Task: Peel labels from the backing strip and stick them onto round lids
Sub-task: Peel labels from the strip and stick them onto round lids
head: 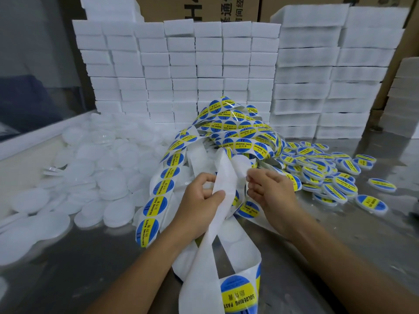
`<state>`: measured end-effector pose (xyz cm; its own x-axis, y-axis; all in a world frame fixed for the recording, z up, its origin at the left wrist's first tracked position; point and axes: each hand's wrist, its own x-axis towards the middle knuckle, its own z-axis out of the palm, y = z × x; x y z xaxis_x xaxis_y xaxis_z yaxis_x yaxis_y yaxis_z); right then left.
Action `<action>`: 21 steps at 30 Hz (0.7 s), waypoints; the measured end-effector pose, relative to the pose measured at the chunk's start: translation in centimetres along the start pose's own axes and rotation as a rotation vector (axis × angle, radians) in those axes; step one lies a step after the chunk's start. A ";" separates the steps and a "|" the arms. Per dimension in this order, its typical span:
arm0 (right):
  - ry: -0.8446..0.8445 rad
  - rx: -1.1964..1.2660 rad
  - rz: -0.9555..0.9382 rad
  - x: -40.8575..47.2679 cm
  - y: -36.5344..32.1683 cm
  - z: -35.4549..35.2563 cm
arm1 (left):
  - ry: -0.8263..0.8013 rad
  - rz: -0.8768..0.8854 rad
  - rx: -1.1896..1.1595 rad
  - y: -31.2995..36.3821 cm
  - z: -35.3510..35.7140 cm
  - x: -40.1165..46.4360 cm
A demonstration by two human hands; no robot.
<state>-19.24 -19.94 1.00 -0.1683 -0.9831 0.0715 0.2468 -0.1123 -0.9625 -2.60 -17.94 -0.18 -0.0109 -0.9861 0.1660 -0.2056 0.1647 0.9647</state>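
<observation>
A long white backing strip (223, 177) with round blue-and-yellow "SOLDERING PASTE" labels (159, 206) lies tangled in a heap at the table's middle. My left hand (199, 200) grips a bare stretch of the strip between thumb and curled fingers. My right hand (269, 191) is just right of it, fingers curled at the strip's edge; whether it pinches anything is not visible. Plain white round lids (90, 177) are piled on the left. Labelled lids (335, 177) lie scattered on the right.
Stacks of white foam blocks (204, 71) form a wall at the back, with cardboard boxes (204, 7) behind. The metal table (90, 268) shows bare surface near me. A loose loop of strip with one label (238, 291) hangs at the front edge.
</observation>
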 end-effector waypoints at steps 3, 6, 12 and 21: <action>-0.012 0.335 0.130 0.4 -0.4 -0.3 | 0.074 -0.109 -0.189 -0.5 0.3 0.2; -0.145 0.427 0.127 0.1 -0.6 0.2 | 0.196 -0.023 -0.002 -1.4 0.0 0.6; -0.276 0.271 0.169 -1.0 0.8 1.5 | 0.289 0.233 0.482 -1.5 0.1 0.3; -0.306 0.257 0.226 -0.5 1.5 1.1 | 0.818 0.378 0.771 1.3 -6.4 1.0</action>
<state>-17.77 -19.79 -0.20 0.1969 -0.9802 -0.0220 0.4804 0.1161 -0.8693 3.40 -18.53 2.58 0.3739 -0.5237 0.7654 -0.8620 0.1082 0.4952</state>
